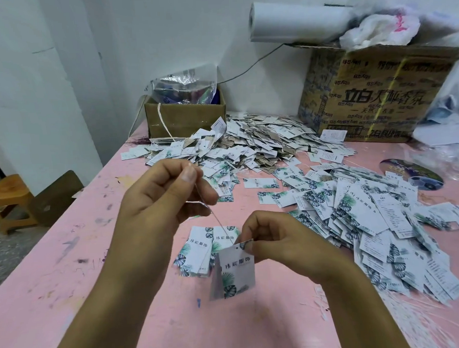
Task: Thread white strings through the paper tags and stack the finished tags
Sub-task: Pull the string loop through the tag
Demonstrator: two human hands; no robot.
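Head cam: hands, L [168, 201] w/ string [220, 225], R [277, 240] pinching tag [235, 272].

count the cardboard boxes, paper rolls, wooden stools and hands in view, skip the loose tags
cardboard boxes: 2, the small open box and the large printed box
paper rolls: 1
wooden stools: 1
hands: 2, left hand pinching the string, right hand holding a tag
total: 6

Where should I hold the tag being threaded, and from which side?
Pinch the top right corner beside the hole, coming from the right, as the right hand does. The tag hangs from that edge, and the string runs in from the upper left, where the left hand pinches it.
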